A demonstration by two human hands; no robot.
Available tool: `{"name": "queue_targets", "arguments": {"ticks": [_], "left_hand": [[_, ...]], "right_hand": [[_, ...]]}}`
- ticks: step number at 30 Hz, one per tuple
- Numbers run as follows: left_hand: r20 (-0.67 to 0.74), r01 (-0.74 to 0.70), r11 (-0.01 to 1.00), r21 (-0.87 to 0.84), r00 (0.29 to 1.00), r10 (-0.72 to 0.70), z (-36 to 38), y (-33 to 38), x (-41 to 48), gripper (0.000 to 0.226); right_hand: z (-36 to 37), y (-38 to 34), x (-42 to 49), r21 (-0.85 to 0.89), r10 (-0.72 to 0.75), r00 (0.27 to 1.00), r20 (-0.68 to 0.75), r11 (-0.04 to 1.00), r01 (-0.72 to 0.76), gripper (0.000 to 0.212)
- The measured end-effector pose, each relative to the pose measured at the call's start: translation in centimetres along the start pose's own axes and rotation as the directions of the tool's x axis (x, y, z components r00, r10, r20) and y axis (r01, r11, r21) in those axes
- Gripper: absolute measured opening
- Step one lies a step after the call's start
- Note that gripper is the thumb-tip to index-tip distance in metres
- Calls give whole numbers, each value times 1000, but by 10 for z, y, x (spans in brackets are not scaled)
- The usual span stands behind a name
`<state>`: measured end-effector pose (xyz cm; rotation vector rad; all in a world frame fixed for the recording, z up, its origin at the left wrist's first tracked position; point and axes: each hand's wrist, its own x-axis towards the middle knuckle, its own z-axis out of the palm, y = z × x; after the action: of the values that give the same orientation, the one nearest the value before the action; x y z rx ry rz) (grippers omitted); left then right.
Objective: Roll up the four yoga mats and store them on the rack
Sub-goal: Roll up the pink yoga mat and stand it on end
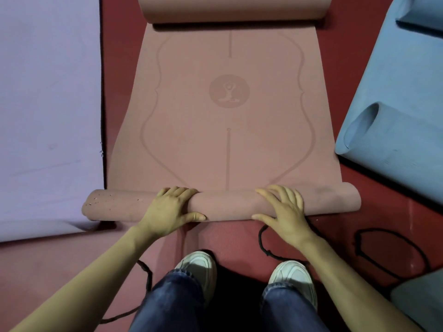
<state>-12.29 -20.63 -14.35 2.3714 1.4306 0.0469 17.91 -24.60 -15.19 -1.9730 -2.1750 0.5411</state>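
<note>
Rolling the pink yoga mat [227,144]: early, I'd judge nothing stored yet.
It lies mid-floor, near end rolled into a thin tube, most of it flat, far end curled. Lavender mat [48,104] flat on my left, blue mat [398,97] loose on my right; rack not in view. Left hand [171,208] wraps the roll, right hand [285,209] presses it, fingers spread.

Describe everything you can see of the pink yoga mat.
The pink yoga mat looks like matte rubbery foam, printed with alignment lines and a round seated-figure emblem. It lies flat on the red floor, its near end rolled into a tube, its far end curled too. The left hand grips the tube; the right hand presses on it, fingers spread.
</note>
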Motion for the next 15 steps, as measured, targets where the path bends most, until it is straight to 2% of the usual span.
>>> {"name": "queue_targets", "arguments": {"ticks": [2, 4, 6, 7, 8, 10, 12, 15], "left_hand": [[-103, 8, 1000, 22, 995, -6, 2, 3, -3, 77], [-226, 41, 999, 35, 974, -32, 12, 11, -11, 61], [-272, 112, 994, -5, 956, -109, 23, 19, -15, 62], [-272, 142, 989, -31, 951, -145, 26, 19, -13, 64], [-271, 159, 986, -46, 948, -166, 26, 17, -8, 66], [-232, 161, 986, -34, 959, -165, 19, 8, 6, 70], [-180, 148, 989, -22, 972, -150, 11, 1, 20, 78], [-90, 167, 984, -64, 981, -172, -1, -5, 37, 96]], "right_hand": [[-15, -2, 18, -17, 18, 989, 146, 1000, -15, 79], [-26, -2, 40, 1, 69, 946, 316, 997, -73, 72], [-34, -1, 57, -11, 91, 901, 425, 995, -96, 66], [-33, -1, 60, -15, 91, 897, 432, 995, -94, 65], [-31, -2, 57, -28, 86, 914, 396, 996, -81, 63], [-19, -2, 42, -79, 8, 992, 128, 997, 2, 58], [-4, -5, 25, -111, -60, 996, -62, 992, 53, 50], [11, -6, 18, -118, -51, 997, -53, 992, 45, 60]]}}
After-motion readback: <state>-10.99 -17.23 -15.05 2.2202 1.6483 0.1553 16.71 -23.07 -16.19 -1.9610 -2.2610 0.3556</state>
